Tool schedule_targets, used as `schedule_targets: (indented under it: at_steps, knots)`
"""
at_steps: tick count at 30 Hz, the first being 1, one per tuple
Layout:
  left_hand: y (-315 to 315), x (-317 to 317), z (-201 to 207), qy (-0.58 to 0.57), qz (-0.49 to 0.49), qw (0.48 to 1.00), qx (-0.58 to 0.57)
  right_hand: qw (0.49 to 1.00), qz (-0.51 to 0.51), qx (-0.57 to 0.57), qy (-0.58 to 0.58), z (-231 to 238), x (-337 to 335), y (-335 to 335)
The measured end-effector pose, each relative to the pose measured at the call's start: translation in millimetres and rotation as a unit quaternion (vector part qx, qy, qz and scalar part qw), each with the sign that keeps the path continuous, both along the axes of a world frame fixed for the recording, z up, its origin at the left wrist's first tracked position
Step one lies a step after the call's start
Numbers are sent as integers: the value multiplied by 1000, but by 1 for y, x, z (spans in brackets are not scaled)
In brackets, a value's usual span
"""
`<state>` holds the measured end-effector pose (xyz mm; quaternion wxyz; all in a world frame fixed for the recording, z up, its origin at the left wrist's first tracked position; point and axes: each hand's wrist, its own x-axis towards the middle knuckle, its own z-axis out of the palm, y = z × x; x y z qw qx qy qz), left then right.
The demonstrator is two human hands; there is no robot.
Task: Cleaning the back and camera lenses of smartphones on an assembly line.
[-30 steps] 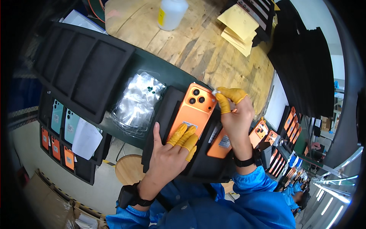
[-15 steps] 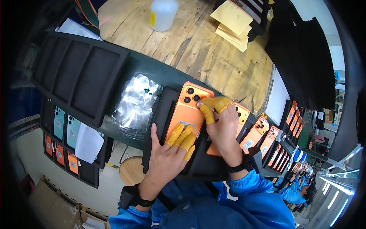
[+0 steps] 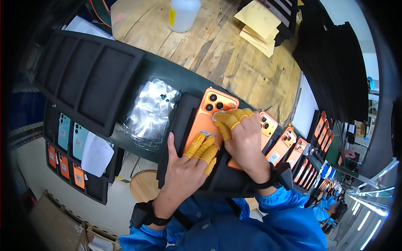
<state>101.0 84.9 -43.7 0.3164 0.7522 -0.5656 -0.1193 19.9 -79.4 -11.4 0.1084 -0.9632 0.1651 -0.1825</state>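
An orange phone [image 3: 202, 121] lies back up on a black foam tray [image 3: 228, 184], its lens cluster at the far end and a small pale label near its middle. My left hand [image 3: 188, 169] rests on its lower part, yellow-covered fingers stretched out and thumb apart. Above it, my right hand [image 3: 243, 140], also in yellow finger covers, pinches a small white pad [image 3: 216, 114] against the phone's back just below the lenses. The pad is mostly hidden by the fingers. Another orange phone [image 3: 266, 126] lies beside my right hand, partly covered by it.
Clear plastic film sheets [image 3: 150, 111] lie left of the phone. Beyond them sits a black compartment tray [image 3: 111, 81]; teal phones [image 3: 78, 144] lie below it. A translucent bottle [image 3: 184, 14] and yellow paper [image 3: 257, 21] are on the wooden table [image 3: 201, 54]. More orange phones [image 3: 286, 140] line the right.
My right hand has moved from the lens cluster to the phone's back just below it, with the white pad pressed there. My left hand stays on the phone.
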Motion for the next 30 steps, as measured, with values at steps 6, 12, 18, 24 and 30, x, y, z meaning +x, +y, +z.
schedule_targets:
  at_steps: [6, 12, 18, 24, 30]
  knots:
    - [2, 1, 3, 2, 11, 1000, -13, 998, -13, -60, 27, 8, -19, -16]
    - [0, 0, 0, -5, -4, 1000, -9, 999, 4, -49, -20, -3, 28, 3]
    - [1, 1, 3, -2, 14, 999, -32, 989, -126, -76, -20, 6, 53, -41]
    - [1, -1, 2, 0, 0, 1000, -6, 997, -68, -41, 22, -2, 43, -22]
    - [-2, 3, 9, -2, 13, 1000, -5, 987, -153, 4, -49, -2, 20, -39]
